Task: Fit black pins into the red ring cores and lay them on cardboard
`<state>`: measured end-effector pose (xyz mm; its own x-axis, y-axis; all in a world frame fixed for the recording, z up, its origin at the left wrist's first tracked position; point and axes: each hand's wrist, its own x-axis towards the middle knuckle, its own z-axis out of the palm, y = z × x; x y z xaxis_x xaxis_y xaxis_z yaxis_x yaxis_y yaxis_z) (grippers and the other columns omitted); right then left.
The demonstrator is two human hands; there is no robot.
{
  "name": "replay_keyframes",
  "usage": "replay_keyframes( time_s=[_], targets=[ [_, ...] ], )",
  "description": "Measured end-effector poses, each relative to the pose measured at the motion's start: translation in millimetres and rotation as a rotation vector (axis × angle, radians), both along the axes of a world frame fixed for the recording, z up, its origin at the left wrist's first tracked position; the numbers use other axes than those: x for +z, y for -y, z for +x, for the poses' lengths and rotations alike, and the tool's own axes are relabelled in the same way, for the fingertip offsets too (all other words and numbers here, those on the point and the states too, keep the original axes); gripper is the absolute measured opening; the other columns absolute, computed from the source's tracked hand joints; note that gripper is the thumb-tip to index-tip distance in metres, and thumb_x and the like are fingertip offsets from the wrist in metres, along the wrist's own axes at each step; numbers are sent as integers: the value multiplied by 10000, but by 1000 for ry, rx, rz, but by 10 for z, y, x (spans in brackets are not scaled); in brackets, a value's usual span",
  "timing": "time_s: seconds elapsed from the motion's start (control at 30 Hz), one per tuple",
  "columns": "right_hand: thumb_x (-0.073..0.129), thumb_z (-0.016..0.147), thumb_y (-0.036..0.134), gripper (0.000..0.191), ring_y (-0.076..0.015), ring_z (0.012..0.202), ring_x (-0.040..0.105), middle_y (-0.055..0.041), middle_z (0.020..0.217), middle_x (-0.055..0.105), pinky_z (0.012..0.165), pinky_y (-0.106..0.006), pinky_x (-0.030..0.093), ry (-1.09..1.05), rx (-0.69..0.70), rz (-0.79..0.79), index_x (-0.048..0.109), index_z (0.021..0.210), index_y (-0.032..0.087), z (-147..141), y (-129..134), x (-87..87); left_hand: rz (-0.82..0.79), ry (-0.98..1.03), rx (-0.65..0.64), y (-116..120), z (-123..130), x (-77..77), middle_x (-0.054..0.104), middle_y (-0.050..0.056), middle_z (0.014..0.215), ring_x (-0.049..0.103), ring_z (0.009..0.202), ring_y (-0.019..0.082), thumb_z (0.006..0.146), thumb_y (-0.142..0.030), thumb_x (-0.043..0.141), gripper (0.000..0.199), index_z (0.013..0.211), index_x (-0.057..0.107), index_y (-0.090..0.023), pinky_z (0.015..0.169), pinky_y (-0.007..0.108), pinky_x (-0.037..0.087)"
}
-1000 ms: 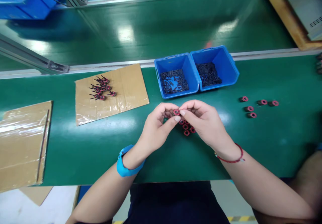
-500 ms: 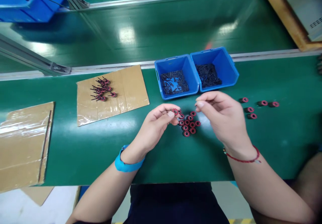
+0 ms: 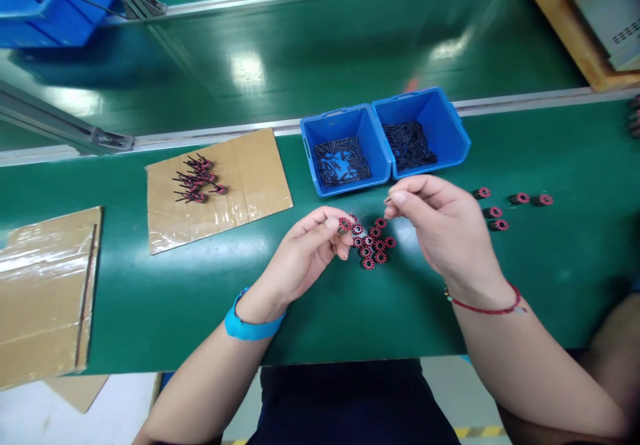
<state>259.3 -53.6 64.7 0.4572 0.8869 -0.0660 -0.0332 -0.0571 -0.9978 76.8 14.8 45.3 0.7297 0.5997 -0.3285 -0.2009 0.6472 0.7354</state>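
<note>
Between the thumb and fingertips of my left hand (image 3: 313,241) is a small red-and-black motor stator (image 3: 345,225), ring-shaped with teeth. My right hand (image 3: 445,228) is closed in a pinch to the right of it, apart from the left. A tiny dark bit shows at its fingertips, too small to name. Below and between the hands lies a cluster of similar stators (image 3: 369,264) on the green table. Just behind the hands stand two blue bins, the left bin (image 3: 313,165) and the right bin (image 3: 450,125), both holding short black tube-like pieces (image 3: 407,145).
Stators with black tubes standing out of them (image 3: 197,179) sit on a cardboard sheet (image 3: 255,171). Another cardboard piece (image 3: 40,298) lies far left. Several loose stators (image 3: 495,212) are at the right. A metal rail (image 3: 215,137) runs behind; another person's arm (image 3: 617,351) is at the right edge.
The view has shifted slightly, moving the table items a little left. Both hands keep their pinches, and the right fingertips stay near the front of the bins.
</note>
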Motion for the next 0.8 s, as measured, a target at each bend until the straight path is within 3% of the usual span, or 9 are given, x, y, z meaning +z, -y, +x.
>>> replay_keyframes(
  time_s=[0.13,0.23,0.33,0.53,0.8],
  targets=[
    [711,854,260,61,-150,757,716,-22,844,748,699,-296,605,-80,42,-6,697,826,208,8,21,47,-22,-23,50,-16,20,-11,660,18,729,589,613,109,859,-376,704,212,903,698,-169,612,257,479],
    [730,839,284,96,-146,693,711,-26,797,749,653,-283,601,-60,130,-63,698,816,196,-71,39,52,-19,-55,107,-19,38,-27,686,22,793,610,651,107,838,-349,728,197,896,675,-169,672,268,502],
    [712,851,279,83,-137,653,687,-10,738,729,625,-269,572,27,185,-79,710,849,197,-149,51,5,0,-68,149,-16,44,-37,691,11,827,621,691,101,802,-295,770,190,895,658,-173,715,266,505],
    [650,901,249,89,-148,717,680,-8,813,736,675,-292,529,286,183,-69,733,900,215,-213,66,-66,44,-68,143,11,43,-38,675,-7,801,617,689,97,782,-257,790,188,897,664,-178,716,260,495],
    [639,912,238,95,-139,718,657,1,815,720,700,-295,511,366,192,-32,728,880,222,-231,43,-49,111,-77,127,30,62,-26,658,-17,769,611,692,101,767,-254,805,210,899,659,-181,739,270,493]
  ],
)
